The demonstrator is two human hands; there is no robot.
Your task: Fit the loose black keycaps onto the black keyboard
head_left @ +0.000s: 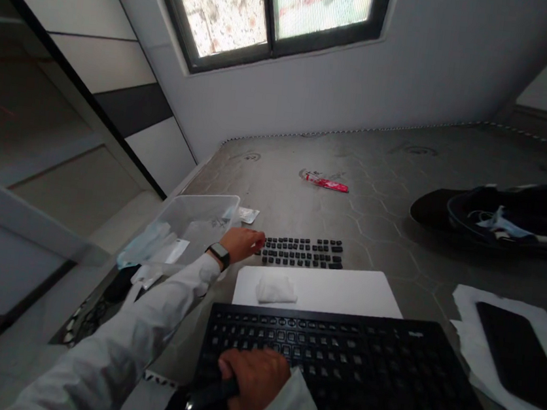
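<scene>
At the left end of the rows of loose black keycaps (300, 254), my left hand (245, 244) reaches down with its fingers pressed together. Whether a keycap is between the fingertips is too small to tell. A black keyboard (379, 355) lies in front of me, its key area partly without caps. Over its near left part my right hand (258, 381) is closed around a dark, thick-handled tool (213, 395); its kind is unclear in the shade. A white sheet (338, 288) with a folded white tissue (276, 289) lies between keyboard and keycaps.
A clear plastic bin (204, 207) with bags in it stands left, beside a small packet (247, 215). Farther back lies a red tool in packaging (326, 183). To the right are a dark cap (443, 210) and a black phone (517, 358) on white paper.
</scene>
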